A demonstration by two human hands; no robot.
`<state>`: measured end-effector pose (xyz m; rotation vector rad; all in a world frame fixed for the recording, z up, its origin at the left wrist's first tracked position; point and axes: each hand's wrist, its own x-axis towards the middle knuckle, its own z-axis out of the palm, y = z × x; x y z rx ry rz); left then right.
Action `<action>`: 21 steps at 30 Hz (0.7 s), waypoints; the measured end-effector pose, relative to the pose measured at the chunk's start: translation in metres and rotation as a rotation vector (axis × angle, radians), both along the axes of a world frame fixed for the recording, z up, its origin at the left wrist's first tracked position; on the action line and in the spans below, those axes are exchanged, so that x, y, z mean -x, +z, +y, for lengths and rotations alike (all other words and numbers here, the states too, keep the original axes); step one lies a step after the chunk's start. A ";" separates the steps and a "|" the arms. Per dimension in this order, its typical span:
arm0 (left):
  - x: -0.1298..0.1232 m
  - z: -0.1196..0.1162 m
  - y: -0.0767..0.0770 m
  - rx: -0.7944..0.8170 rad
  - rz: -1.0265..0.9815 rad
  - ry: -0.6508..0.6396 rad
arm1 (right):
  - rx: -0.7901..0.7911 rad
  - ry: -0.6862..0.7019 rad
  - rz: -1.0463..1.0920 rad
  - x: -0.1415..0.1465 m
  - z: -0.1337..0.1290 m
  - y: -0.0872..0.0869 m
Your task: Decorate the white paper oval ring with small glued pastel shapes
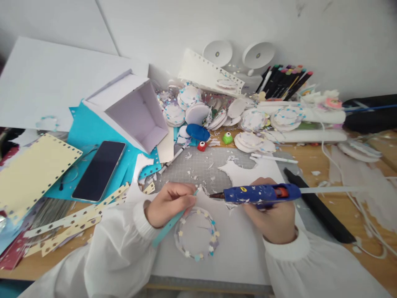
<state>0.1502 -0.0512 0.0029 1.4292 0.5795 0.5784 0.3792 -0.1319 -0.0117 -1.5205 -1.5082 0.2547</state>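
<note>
My right hand (271, 215) is wrapped round the handle of a blue hot glue gun (248, 193), with a long white glue stick (328, 190) coming out of its back. The gun's dark nozzle points left, close to the fingertips of my left hand (170, 203). Between those pinched fingers is a slim light teal strip (167, 228); its exact kind is unclear. Just below, a round white paper piece (197, 234) lies on a white sheet (238, 252), ringed with small blue, cream and white shapes.
A phone (99, 170) and an open white box (136, 111) lie to the left on blue paper. Decorated paper discs (254, 120) pile up at the back, near small red (202, 146) and green punches (227, 138). A black bar-like object (319, 207) and white cord lie right.
</note>
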 end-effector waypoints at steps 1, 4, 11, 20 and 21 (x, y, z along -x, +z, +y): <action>0.000 0.000 0.000 -0.002 0.000 0.001 | 0.003 0.009 -0.009 0.000 0.000 0.000; 0.000 0.000 0.001 -0.003 -0.001 0.000 | 0.010 0.010 -0.016 0.000 0.000 0.002; -0.002 0.000 0.002 -0.025 -0.015 -0.007 | 0.013 -0.034 -0.017 0.001 0.000 0.001; -0.001 -0.001 0.001 -0.039 -0.012 -0.017 | 0.065 -0.071 0.013 0.002 -0.001 -0.003; -0.001 -0.001 0.001 -0.039 -0.013 -0.020 | 0.068 -0.072 0.015 0.002 -0.001 -0.003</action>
